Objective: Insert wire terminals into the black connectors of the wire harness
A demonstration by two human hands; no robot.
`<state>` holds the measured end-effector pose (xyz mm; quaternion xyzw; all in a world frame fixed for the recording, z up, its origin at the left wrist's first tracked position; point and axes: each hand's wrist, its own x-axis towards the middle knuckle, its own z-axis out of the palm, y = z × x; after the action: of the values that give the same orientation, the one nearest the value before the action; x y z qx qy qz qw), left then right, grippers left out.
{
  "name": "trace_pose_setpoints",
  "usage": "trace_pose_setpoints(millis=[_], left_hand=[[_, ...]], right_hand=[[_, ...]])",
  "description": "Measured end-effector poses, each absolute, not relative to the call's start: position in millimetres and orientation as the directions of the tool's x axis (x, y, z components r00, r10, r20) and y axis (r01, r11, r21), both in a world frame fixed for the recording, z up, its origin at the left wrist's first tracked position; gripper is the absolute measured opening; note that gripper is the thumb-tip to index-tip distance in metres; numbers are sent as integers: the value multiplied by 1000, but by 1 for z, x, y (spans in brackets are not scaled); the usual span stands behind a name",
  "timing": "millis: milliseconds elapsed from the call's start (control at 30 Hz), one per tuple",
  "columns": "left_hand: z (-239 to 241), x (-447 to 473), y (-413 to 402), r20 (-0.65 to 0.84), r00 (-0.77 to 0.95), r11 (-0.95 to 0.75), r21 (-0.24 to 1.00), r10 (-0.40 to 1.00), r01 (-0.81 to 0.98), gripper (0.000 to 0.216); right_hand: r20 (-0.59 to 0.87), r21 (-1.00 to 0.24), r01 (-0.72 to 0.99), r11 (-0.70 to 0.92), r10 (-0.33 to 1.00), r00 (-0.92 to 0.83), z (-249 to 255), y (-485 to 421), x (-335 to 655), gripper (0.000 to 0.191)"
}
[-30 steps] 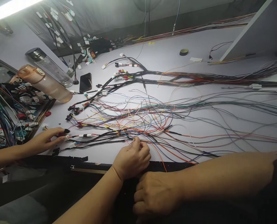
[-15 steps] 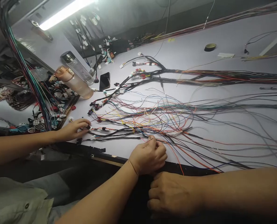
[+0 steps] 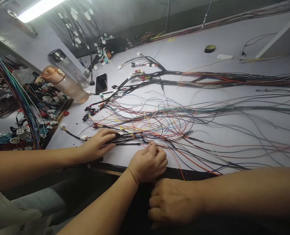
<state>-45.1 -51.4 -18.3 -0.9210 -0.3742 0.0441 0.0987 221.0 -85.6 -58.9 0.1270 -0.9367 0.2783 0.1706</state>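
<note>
My left hand point(image 3: 99, 142) reaches in from the left edge, palm down over a black-wrapped wire branch point(image 3: 126, 134). Its thumb and fingers close around that branch; part of it is hidden under the hand. Farther right, my right hand point(image 3: 148, 163) pinches a thin wire at the bench edge, fingers curled, the tip of the pinch barely showing. Between and behind both hands spreads a tangle of loose thin wires point(image 3: 157, 122) in red, yellow, blue and other colours. A black-sleeved wire point(image 3: 129, 144) runs leftward from my right fingertips.
Another person's closed hand point(image 3: 169, 202) and forearm come in from the right, close beside my right hand. Behind the tangle lies a taped harness point(image 3: 179, 75). A phone point(image 3: 101, 84), an orange-lidded bottle point(image 3: 66, 85), a clear bottle point(image 3: 70, 67) and a tape roll point(image 3: 209, 49) are also there.
My left hand has slid right along the wire branch, away from the connector end and closer to my right hand. My right hand keeps its pinch. The whole view has shifted slightly.
</note>
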Motion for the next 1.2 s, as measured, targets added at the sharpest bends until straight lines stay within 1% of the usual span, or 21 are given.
trace_pose_setpoints(millis=[33, 67, 133, 167, 300, 433, 667, 900, 1067, 1200], left_hand=[[-16, -70, -48, 65, 662, -663, -10, 747, 749, 27], [-14, -90, -45, 104, 618, -627, 130, 779, 768, 24], [-16, -116, -40, 130, 585, -598, 243, 800, 764, 18], [-18, -122, -39, 125, 580, -591, 261, 805, 763, 16], [-23, -118, -38, 94, 562, -565, 262, 822, 782, 20], [-21, -115, -34, 86, 592, -594, 236, 801, 769, 20], [-19, -117, -34, 50, 553, -540, 303, 832, 785, 26], [-22, -119, -35, 44, 563, -537, 372, 825, 757, 17], [-20, -118, -34, 14, 569, -534, 363, 822, 764, 17], [-24, -123, -35, 45, 588, -570, 317, 808, 758, 18]], right_hand=[[390, -475, -331, 815, -142, -910, -59, -85, 221, 34], [389, -474, -329, 817, -141, -910, -59, -85, 221, 34], [386, -474, -330, 816, -144, -911, -59, -85, 222, 33], [386, -475, -331, 815, -146, -911, -59, -85, 222, 32], [376, -474, -328, 817, -149, -915, -56, -83, 222, 30], [358, -474, -327, 818, -160, -920, -53, -83, 222, 29], [392, -463, -323, 826, -136, -910, -58, -85, 223, 29], [405, -461, -340, 820, -147, -902, -61, -83, 222, 25], [399, -468, -340, 816, -148, -905, -62, -84, 223, 28], [376, -461, -333, 823, -159, -913, -61, -84, 222, 30]])
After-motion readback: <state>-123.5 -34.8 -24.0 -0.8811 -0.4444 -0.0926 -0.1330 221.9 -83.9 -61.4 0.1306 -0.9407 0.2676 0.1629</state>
